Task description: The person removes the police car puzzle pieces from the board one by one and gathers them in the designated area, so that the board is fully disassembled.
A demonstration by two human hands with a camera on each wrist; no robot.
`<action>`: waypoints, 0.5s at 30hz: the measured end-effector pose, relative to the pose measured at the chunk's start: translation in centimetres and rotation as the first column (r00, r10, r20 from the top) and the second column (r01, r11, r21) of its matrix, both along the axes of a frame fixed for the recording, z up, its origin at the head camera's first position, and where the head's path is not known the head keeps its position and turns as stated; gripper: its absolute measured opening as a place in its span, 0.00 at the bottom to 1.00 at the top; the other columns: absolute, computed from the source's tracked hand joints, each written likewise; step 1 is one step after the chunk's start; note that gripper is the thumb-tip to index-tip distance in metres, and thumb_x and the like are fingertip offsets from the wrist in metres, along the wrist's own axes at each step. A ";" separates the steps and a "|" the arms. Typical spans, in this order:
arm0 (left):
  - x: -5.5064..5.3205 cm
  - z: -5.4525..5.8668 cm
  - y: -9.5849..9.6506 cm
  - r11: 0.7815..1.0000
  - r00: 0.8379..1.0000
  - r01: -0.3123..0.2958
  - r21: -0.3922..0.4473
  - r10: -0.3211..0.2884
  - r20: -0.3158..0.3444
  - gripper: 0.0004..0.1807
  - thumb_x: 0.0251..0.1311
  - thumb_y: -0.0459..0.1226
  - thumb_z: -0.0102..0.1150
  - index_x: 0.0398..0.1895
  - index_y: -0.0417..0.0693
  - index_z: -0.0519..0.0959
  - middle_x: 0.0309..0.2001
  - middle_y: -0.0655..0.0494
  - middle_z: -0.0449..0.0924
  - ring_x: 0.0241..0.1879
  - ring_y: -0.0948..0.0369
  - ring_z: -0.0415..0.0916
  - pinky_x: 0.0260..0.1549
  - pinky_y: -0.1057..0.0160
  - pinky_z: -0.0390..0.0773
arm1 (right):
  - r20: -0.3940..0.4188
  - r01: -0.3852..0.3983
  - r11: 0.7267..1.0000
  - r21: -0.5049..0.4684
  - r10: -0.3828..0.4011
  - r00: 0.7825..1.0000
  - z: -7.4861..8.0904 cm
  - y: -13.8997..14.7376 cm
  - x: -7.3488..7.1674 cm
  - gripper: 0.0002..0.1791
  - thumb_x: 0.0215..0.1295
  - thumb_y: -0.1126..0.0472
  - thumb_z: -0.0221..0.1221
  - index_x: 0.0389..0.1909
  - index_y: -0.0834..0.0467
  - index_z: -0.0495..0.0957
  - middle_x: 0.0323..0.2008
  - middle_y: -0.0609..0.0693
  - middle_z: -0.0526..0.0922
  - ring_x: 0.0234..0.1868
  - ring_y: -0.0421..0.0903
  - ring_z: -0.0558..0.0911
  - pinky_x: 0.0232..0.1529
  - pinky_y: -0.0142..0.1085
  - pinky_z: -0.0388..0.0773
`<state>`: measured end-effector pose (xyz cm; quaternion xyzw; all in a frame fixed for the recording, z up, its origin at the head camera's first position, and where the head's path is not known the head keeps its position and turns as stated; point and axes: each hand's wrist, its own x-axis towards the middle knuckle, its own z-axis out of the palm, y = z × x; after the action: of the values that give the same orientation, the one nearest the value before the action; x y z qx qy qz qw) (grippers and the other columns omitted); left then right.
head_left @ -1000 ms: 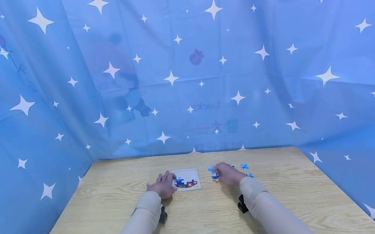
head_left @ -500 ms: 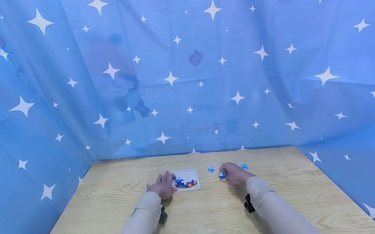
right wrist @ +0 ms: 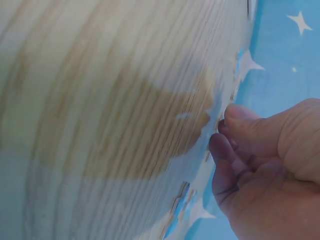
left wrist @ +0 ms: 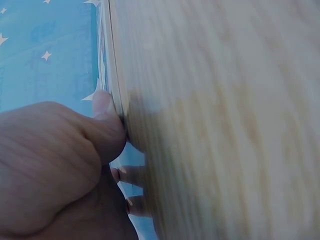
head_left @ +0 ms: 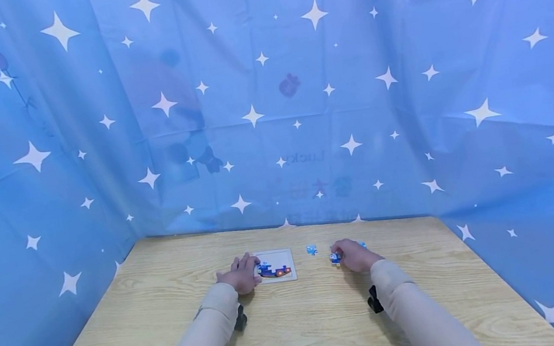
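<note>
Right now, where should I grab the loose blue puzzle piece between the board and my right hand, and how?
Probably pinch the loose piece by two opposite edges, coming down from its right: it lies flat on the table, apart from the board, and your right hand, holding another piece, is on that side.

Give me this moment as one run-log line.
left hand: at left edge of puzzle board | right hand: holding blue piece | puzzle board: partly filled | light-blue piece: loose between puzzle board and right hand
</note>
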<state>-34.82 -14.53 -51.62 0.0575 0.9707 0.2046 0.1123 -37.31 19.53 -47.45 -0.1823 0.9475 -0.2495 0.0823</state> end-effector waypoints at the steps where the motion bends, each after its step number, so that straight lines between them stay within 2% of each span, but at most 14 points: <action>1: -0.1 -0.1 0.0 1.000 1.000 0.000 -0.002 0.000 0.001 0.26 0.77 0.46 0.48 0.75 0.59 0.60 0.83 0.50 0.40 0.80 0.44 0.37 0.64 0.20 0.38 | 0.003 0.000 1.000 -0.002 0.000 1.000 0.1 0.0 0.0 0.20 0.67 0.81 0.51 0.58 0.67 0.76 0.55 0.61 0.77 0.59 0.60 0.76 0.61 0.55 0.73; 6: -0.3 -0.5 -0.1 1.000 1.000 0.002 -0.014 -0.002 -0.006 0.27 0.77 0.46 0.48 0.75 0.60 0.60 0.82 0.51 0.40 0.80 0.44 0.38 0.64 0.20 0.39 | 0.011 0.004 1.000 -0.001 -0.004 1.000 0.2 0.3 0.1 0.20 0.66 0.81 0.51 0.57 0.68 0.76 0.53 0.61 0.77 0.58 0.60 0.76 0.60 0.55 0.74; 15: -0.2 -0.3 -0.1 1.000 1.000 0.010 -0.010 -0.010 -0.008 0.26 0.77 0.46 0.48 0.75 0.59 0.60 0.82 0.50 0.42 0.80 0.44 0.39 0.64 0.20 0.39 | -0.013 0.016 0.999 0.036 -0.016 1.000 -0.1 1.0 -0.1 0.17 0.66 0.80 0.56 0.53 0.66 0.78 0.52 0.59 0.79 0.60 0.61 0.76 0.60 0.56 0.74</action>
<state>-35.00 -14.62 -51.90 0.0625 0.9718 0.1990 0.1096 -37.43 20.56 -47.53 -0.1747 0.9537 -0.2320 0.0775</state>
